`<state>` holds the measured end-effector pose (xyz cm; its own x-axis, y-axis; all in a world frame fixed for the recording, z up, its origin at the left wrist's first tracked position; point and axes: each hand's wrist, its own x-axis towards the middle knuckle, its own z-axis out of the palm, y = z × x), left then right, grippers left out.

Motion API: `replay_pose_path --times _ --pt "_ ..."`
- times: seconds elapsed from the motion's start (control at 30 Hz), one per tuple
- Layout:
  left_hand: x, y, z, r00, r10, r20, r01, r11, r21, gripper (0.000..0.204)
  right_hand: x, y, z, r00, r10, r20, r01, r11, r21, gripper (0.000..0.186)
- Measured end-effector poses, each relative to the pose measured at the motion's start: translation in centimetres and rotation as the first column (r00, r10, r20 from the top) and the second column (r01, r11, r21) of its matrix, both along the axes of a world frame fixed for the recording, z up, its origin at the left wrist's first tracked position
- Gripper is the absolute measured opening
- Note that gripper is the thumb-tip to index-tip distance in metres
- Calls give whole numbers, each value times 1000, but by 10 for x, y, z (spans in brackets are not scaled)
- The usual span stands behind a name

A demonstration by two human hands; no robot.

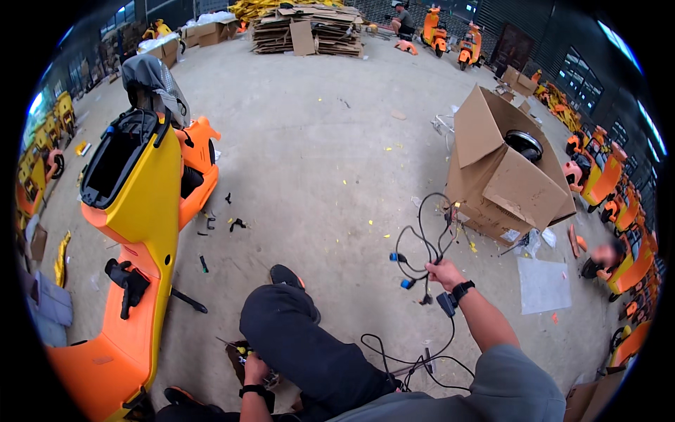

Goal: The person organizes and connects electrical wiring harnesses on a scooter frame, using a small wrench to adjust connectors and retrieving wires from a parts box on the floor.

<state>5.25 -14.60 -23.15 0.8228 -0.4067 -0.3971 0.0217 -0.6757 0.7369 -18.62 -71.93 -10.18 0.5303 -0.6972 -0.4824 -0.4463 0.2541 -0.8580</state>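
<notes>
My right hand [444,274], off to the right of my knee, is closed on a bundle of black cables. Loops of the wiring harness [430,254] rise above the fingers, with a blue connector [398,257] and a second blue connector [408,284] hanging from it. A small black box [446,304] hangs on the cable beside my wrist, and more cable trails over the floor. My left hand [256,369] is low beside my bent leg, among hand tools [242,349] on something dark. Its fingers are partly hidden there.
A yellow and orange scooter [144,190] stands at the left, a black part [128,288] lying on its footboard. An open cardboard box [503,172] at the right holds a wheel [524,145]. Flattened cardboard [306,32] is stacked far ahead. Small black pieces [238,224] litter the floor.
</notes>
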Motion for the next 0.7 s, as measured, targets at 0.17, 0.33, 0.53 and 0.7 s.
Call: replay_pose_path --times 0.17,0.33,0.53,0.7 --pt "3 -2 3 997 -7 -81 12 998 62 46 -164 21 -35 834 125 -538 -172 984 -37 25" --pt "4 -8 -8 989 -140 46 143 987 -67 42 -291 68 -46 149 448 -881 -521 793 316 32" --pt "8 -9 -19 988 -31 -149 -9 967 -256 37 -250 59 -64 224 373 -900 -618 769 165 33" --pt "13 -8 -14 973 -13 -230 -64 944 -324 37 -115 -7 -16 959 0 -282 -30 994 -102 22"
